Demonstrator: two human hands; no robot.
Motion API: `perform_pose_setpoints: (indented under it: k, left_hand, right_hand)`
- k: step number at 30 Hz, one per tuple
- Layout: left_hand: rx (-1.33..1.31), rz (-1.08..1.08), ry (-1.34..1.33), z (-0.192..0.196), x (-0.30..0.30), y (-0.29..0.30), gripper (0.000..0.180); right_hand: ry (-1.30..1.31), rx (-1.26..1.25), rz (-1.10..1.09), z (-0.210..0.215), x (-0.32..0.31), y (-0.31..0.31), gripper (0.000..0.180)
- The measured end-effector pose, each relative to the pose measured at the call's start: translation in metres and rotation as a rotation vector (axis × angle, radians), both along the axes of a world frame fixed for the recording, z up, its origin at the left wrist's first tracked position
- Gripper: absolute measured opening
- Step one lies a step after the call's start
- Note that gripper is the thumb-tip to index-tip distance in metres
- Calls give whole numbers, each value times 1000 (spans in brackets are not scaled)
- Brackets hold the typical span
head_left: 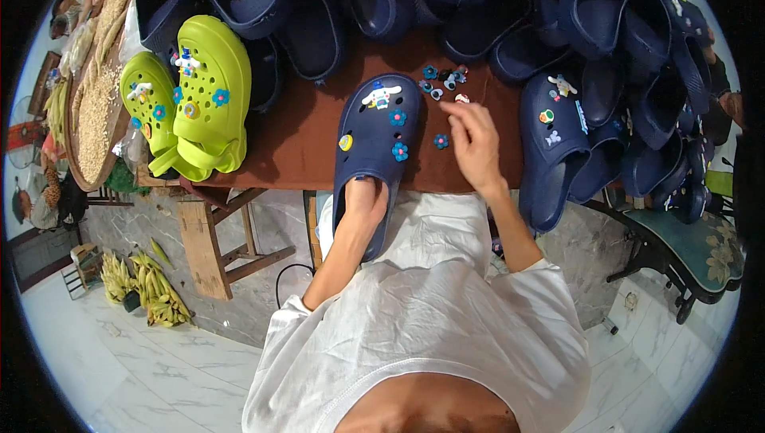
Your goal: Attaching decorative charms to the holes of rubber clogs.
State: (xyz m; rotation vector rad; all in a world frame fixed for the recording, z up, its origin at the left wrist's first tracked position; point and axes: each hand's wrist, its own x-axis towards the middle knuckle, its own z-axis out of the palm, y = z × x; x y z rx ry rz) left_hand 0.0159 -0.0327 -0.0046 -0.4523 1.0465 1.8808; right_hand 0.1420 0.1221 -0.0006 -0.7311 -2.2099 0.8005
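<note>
With the left hand (362,202) tucked inside the navy clog (373,142) at the table's (295,142) near edge, the right hand's (474,142) fingers pinch toward loose charms (443,82), apparently picking one to press in.

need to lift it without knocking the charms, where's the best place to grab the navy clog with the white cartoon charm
Probably the heel end of the navy clog, coming from the table's near edge. The charms sit on the toe half, while the heel hangs over the brown table toward the person. The left hand is already tucked into the heel opening, fingers inside, so the side walls there offer a charm-free hold.
</note>
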Motion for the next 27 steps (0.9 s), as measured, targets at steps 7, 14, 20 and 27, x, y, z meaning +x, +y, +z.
perform_pose_setpoints:
  k: [7,14,20,27]
  left_hand:
    - [5,-23,-6,0,-1,2,38]
    - [62,-67,-3,1,-2,0,35]
    - [68,-18,-101,-8,-4,2,37]
    - [188,-97,-84,-14,-11,9,37]
  right_hand:
    - [-184,66,-105,-4,-1,27,21]
    - [-242,26,-82,-7,-23,29,25]
    - [-229,5,-71,-23,-27,36,20]
    - [-55,-195,-25,-2,-22,27,13]
